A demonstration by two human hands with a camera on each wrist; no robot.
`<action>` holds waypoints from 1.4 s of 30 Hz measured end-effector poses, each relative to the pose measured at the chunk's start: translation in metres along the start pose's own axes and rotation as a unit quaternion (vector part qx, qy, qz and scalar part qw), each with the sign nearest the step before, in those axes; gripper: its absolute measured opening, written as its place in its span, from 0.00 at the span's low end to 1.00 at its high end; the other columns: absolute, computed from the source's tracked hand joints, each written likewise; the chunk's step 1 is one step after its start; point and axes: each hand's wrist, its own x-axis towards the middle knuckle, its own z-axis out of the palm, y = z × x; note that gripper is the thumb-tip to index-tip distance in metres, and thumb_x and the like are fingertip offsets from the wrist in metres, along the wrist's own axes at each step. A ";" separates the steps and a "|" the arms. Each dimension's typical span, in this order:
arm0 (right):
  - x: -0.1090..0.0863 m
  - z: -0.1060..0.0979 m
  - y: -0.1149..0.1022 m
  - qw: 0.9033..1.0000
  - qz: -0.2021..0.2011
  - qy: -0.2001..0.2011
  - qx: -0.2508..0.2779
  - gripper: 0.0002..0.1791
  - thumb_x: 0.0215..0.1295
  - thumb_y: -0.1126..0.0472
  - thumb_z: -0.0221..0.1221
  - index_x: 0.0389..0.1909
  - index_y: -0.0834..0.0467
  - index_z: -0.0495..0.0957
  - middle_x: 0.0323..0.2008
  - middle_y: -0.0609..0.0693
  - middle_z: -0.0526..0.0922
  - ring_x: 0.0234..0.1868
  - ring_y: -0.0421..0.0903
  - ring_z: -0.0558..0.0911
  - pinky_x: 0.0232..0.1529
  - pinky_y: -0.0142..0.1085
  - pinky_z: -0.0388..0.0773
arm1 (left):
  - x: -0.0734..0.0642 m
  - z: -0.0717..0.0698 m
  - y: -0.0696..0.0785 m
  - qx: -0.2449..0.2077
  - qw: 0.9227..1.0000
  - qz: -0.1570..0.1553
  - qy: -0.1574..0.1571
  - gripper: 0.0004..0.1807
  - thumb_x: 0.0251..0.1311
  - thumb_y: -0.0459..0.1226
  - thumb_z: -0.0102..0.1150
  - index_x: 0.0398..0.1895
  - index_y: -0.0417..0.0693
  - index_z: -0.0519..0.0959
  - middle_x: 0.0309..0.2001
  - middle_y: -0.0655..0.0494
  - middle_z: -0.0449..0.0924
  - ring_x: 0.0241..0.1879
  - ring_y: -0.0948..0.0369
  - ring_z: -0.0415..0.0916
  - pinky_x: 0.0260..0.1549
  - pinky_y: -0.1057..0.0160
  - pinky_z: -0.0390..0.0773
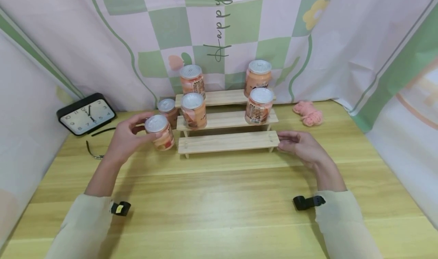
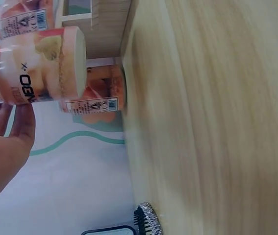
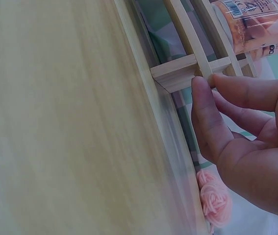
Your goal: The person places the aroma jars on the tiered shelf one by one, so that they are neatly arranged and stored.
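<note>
My left hand point(image 1: 128, 139) holds a peach-coloured can point(image 1: 165, 137) with a ribbed pale lid, thumb on the near side and fingers behind. In the left wrist view the held can point(image 2: 40, 66) is raised off the table, its base showing. Behind it another such can point(image 1: 171, 116) stands on the table, left of a three-tier wooden shelf point(image 1: 226, 142). With thumb and fingers, my right hand point(image 1: 302, 146) pinches the right end of the lowest tier, as the right wrist view shows at the board's corner point(image 3: 205, 71). Two cans stand on the top tier and two on the middle one.
A black-framed clock point(image 1: 87, 114) stands at the back left, with a dark, thin, curved band point(image 1: 90, 150) near it. Pink yarn point(image 1: 308, 113) lies right of the shelf. A checked curtain point(image 1: 239, 27) hangs behind the table point(image 1: 219, 205).
</note>
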 end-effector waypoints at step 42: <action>-0.002 0.000 0.000 1.000 -0.008 -0.004 0.013 0.33 0.71 0.75 0.54 0.73 0.75 0.55 0.68 0.73 0.64 0.49 0.42 0.81 0.57 0.34 0.78 | 0.004 0.064 0.024 -0.036 0.992 0.067 -0.103 0.33 0.49 0.31 0.79 0.61 0.42 0.80 0.59 0.50 0.78 0.53 0.54 0.75 0.56 0.52 0.77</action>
